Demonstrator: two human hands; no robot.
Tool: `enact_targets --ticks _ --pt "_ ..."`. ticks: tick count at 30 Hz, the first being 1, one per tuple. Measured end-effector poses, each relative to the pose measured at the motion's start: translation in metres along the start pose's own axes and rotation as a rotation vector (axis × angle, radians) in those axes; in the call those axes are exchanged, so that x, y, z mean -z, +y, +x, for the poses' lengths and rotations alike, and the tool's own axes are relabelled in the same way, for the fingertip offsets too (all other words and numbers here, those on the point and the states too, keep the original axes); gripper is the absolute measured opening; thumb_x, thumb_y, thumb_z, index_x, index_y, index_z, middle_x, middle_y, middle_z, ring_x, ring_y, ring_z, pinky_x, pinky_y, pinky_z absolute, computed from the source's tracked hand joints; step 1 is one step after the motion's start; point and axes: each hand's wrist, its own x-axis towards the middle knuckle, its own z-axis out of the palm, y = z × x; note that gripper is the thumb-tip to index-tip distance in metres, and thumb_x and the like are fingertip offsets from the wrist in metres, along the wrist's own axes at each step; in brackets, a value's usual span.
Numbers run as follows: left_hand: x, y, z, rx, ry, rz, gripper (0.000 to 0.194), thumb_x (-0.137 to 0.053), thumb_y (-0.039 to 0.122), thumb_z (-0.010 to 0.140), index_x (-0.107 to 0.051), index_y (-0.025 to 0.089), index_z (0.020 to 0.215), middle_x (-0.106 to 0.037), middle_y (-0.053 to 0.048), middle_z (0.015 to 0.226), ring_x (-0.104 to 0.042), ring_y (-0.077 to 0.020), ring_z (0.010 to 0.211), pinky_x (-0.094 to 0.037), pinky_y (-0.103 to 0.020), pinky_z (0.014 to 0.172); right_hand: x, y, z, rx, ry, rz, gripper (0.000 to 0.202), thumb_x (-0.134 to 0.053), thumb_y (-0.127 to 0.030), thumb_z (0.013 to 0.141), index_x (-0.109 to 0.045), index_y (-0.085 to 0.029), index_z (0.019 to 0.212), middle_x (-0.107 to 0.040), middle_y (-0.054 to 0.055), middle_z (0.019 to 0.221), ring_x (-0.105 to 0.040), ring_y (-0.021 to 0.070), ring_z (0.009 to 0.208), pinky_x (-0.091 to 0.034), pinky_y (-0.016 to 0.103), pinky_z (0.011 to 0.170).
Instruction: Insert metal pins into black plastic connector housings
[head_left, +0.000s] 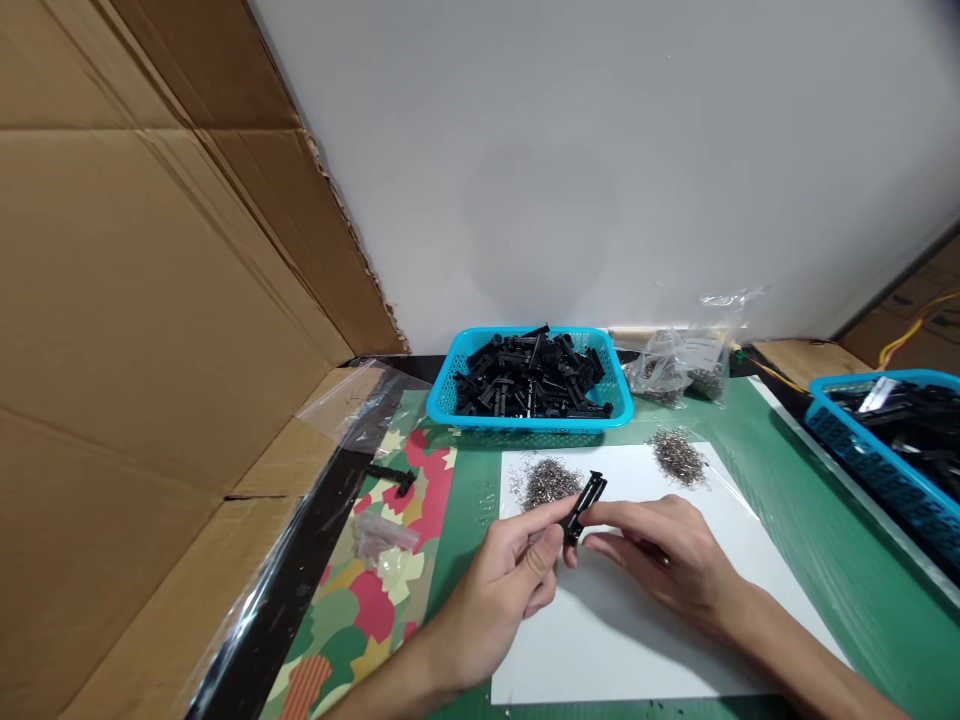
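A slim black plastic part [588,506] is tilted upward over the white sheet, pinched between the thumb and fingers of my left hand [517,570]. From the right, my right hand [667,555] reaches in with its index fingertip against the part's side. Its thumb is close below that fingertip, and anything small between them is hidden. Just behind my left fingers lies a pile of tiny metal pieces [551,482]. A second pile of tiny metal pieces [677,457] sits farther right on the edge of the white sheet [645,660].
A blue basket [529,424] full of black parts stands at the back, and another blue basket [885,440] at right. Plastic bags [675,370] of metal pieces lean by the wall. One black part [394,478] and a small clear bag [386,535] lie left. Cardboard [150,300] walls the left side.
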Motion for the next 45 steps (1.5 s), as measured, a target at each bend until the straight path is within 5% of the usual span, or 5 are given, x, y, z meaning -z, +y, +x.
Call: enact_targets --ticks 15,23,30,37,45 --pt "-0.002 0.004 -0.007 -0.321 0.209 0.859 0.026 -0.058 0.037 0.107 -0.07 0.026 0.127 -0.07 -0.005 0.115 -0.063 -0.0173 0.083 -0.052 -0.031 0.082 0.012 0.007 -0.001 -0.189 -0.181 0.062 0.022 -0.057 -0.029 0.107 -0.075 -0.02 0.099 -0.072 -0.002 0.068 -0.057 0.0097 0.05 -0.042 0.023 0.05" --pt "-0.007 0.0 -0.005 -0.344 0.218 0.886 0.023 -0.067 0.028 0.102 -0.078 0.026 0.122 -0.079 -0.004 0.109 -0.071 -0.0189 0.08 -0.055 -0.031 0.075 0.033 0.003 0.009 -0.124 -0.002 -0.252 0.04 -0.037 -0.034 0.115 -0.073 -0.017 0.106 -0.068 0.006 0.082 -0.063 0.0143 0.066 -0.049 0.026 0.06" --pt "-0.012 -0.005 -0.005 -0.324 0.129 1.011 0.022 -0.07 0.03 0.099 -0.082 0.025 0.117 -0.083 -0.005 0.101 -0.078 -0.0258 0.088 -0.059 -0.035 0.077 0.042 0.009 0.008 0.096 -0.084 -0.373 0.064 -0.042 -0.046 0.113 -0.055 -0.02 0.055 -0.051 0.001 0.052 -0.045 0.0131 0.048 -0.032 0.03 0.049" --pt "-0.012 -0.011 0.0 -0.541 0.123 1.127 0.012 -0.07 0.025 0.098 -0.082 0.021 0.098 -0.081 -0.003 0.089 -0.07 -0.0228 0.083 -0.055 -0.033 0.071 0.003 -0.013 0.007 -0.479 0.253 -0.003 0.075 -0.044 -0.053 0.111 -0.062 -0.019 0.046 -0.049 -0.001 0.037 -0.045 0.0092 0.034 -0.032 0.024 0.041" --pt "-0.013 -0.013 0.003 -0.646 0.114 1.175 0.006 -0.075 0.02 0.094 -0.08 0.019 0.091 -0.079 -0.001 0.084 -0.062 -0.0223 0.084 -0.05 -0.032 0.07 -0.013 -0.018 0.016 -0.583 0.176 0.136 0.068 -0.063 -0.052 0.101 -0.058 -0.017 0.043 -0.045 -0.002 0.039 -0.037 0.0067 0.038 -0.029 0.022 0.042"
